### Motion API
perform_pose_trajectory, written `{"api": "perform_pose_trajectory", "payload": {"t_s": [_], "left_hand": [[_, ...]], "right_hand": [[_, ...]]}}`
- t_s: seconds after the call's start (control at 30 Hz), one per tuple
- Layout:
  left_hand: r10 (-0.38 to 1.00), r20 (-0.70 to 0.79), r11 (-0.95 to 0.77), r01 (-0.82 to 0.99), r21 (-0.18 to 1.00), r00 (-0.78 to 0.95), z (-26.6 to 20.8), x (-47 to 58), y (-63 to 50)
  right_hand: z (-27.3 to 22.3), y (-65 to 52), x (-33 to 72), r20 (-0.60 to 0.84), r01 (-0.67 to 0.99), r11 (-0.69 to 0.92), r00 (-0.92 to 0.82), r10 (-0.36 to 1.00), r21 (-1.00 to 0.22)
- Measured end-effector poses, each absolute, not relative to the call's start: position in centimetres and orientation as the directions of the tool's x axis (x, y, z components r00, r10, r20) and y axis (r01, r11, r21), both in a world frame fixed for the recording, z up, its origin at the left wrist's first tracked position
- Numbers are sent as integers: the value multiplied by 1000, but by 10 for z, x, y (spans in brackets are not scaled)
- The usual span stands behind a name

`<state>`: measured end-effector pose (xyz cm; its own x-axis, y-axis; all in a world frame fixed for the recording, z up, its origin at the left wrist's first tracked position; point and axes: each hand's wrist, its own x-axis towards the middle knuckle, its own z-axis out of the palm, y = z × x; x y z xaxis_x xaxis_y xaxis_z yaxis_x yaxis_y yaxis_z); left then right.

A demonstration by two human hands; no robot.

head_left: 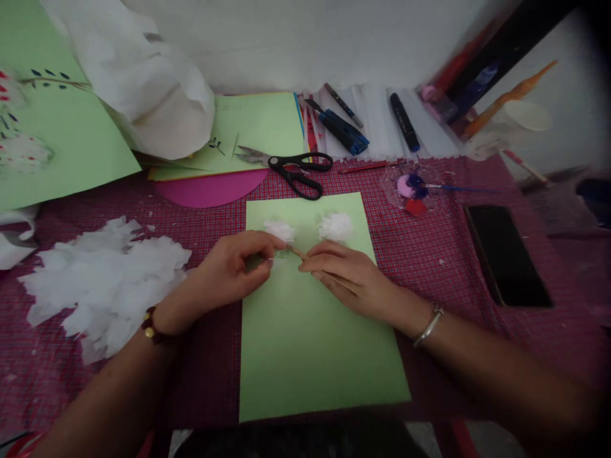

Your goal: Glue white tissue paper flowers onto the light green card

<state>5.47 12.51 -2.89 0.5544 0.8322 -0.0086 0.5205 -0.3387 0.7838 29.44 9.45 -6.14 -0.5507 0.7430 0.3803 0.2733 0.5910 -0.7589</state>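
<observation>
A sheet of light green paper [319, 343] lies upright in front of me with two tufts of white tissue paper, a left tuft [280, 229] and a right tuft [337, 226], near its top. My right hand [356, 277] grips a thin wooden stick [298, 253] that points up and left. At the stick's tip, just below the left tuft, the thumb and forefinger of my left hand [236, 264] are bent close together. What they pinch there is too small to make out. To the left lies a heap of torn white tissue pieces [114, 273].
Black-handled scissors [296, 166] lie above the sheet, near stacked green paper [267, 121]. A blue cutter [341, 130] and a black marker [405, 121] rest at the back. A paint palette [410, 191] with a brush and a phone [508, 254] are at the right.
</observation>
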Motion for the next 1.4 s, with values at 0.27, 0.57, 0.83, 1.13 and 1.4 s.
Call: {"api": "perform_pose_trajectory", "payload": {"t_s": [0.27, 0.57, 0.83, 1.13, 1.4], "left_hand": [[805, 79, -474, 558, 681, 588, -38, 56, 128], [900, 5, -265, 538, 801, 436, -24, 55, 126], [988, -42, 18, 156, 988, 151, -33, 46, 133], [970, -171, 138, 189, 972, 172, -38, 50, 139], [932, -224, 119, 344, 931, 286, -40, 44, 143]], "right_hand": [[-61, 96, 303, 449, 217, 627, -529, 720, -749], [-61, 94, 303, 393, 162, 472, -363, 845, -866], [-63, 92, 299, 272, 131, 325, -313, 910, -937], [-69, 102, 287, 182, 64, 219, -363, 914, -974], [-72, 109, 282, 96, 20, 106, -276, 956, -994]]}}
